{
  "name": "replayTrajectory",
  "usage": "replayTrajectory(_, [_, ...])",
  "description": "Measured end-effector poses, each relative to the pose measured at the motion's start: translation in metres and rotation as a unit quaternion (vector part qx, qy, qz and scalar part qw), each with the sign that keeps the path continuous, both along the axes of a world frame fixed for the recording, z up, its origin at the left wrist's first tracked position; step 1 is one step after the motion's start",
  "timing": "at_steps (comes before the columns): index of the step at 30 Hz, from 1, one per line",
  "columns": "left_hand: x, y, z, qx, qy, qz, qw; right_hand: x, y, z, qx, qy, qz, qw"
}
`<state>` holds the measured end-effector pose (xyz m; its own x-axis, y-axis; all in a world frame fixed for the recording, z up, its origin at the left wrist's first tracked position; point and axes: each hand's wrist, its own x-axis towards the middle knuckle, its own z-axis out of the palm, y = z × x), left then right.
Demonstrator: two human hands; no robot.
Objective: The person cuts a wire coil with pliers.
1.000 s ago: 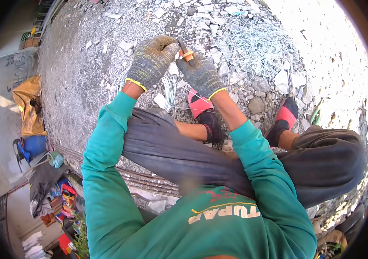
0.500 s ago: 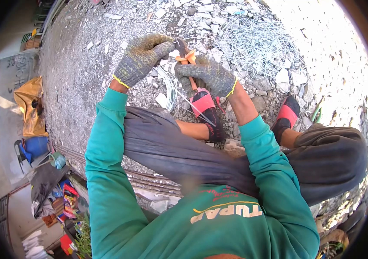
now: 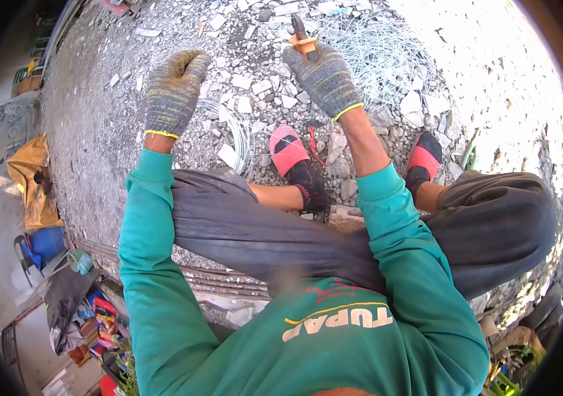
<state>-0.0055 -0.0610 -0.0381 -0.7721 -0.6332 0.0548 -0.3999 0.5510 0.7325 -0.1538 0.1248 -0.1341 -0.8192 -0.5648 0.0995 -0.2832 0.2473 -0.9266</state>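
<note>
My left hand (image 3: 174, 94), in a grey and yellow knit glove, is raised over the gravel with its fingers curled closed. Whatever may be in that grip is too small or hidden to make out. My right hand (image 3: 324, 80), gloved likewise, is wrapped round pliers (image 3: 299, 28) with orange guards, their dark jaws pointing away from me. A loose coil of pale wire (image 3: 240, 142) lies on the ground between my left hand and my foot. Beyond my right hand spreads a tangled heap of thin cut wire (image 3: 387, 59).
Gravel and broken stones cover the ground. My feet wear red and black slippers (image 3: 288, 150). A red strip (image 3: 314, 146) lies beside one foot. Far left are a brown sack (image 3: 29, 181) and a blue container (image 3: 48, 243). Long bars (image 3: 219, 277) run beneath my leg.
My hands have separated: the left moved left, away from the plier jaws, while the right moved forward and slightly right with the pliers still held. The camera view has shifted a little.
</note>
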Motion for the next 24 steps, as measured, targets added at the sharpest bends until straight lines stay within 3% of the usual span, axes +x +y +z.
replayTrajectory(3, [0.010,-0.021,0.007,0.026,0.035,0.025,0.999,-0.050,0.019,-0.020,0.050,0.081,-0.036,0.995])
replayTrajectory(5, [0.011,-0.014,0.017,0.002,0.040,0.013,0.999,-0.086,0.034,-0.050,0.151,0.024,-0.097,0.984])
replayTrajectory(8, [0.011,-0.003,0.022,-0.117,0.076,-0.038,0.990,-0.116,0.055,-0.135,0.199,-0.135,-0.098,0.966])
replayTrajectory(9, [0.009,0.001,0.023,-0.116,0.077,-0.040,0.990,-0.100,0.060,-0.125,0.147,-0.278,-0.064,0.947])
replayTrajectory(11, [0.005,0.006,0.021,-0.176,0.125,-0.075,0.973,-0.063,0.050,-0.148,-0.005,-0.403,-0.042,0.914])
replayTrajectory(13, [-0.001,0.006,0.019,-0.175,0.150,-0.089,0.969,-0.022,0.034,-0.142,-0.086,-0.487,0.052,0.867])
replayTrajectory(16, [-0.009,0.008,0.027,-0.007,0.272,-0.128,0.954,0.021,0.008,-0.115,-0.025,-0.478,0.104,0.872])
replayTrajectory(17, [-0.010,0.006,0.027,-0.013,0.268,-0.126,0.955,0.031,-0.004,-0.132,-0.045,-0.487,0.135,0.862])
replayTrajectory(19, [-0.010,0.000,0.027,0.032,0.301,-0.101,0.948,0.048,-0.007,-0.117,-0.145,-0.607,0.159,0.765])
replayTrajectory(22, [-0.002,-0.013,0.029,0.046,0.298,-0.062,0.951,0.060,-0.015,-0.091,-0.183,-0.637,0.182,0.727])
replayTrajectory(24, [0.002,-0.021,0.029,0.073,0.319,-0.034,0.944,0.065,-0.020,-0.082,-0.178,-0.617,0.195,0.742])
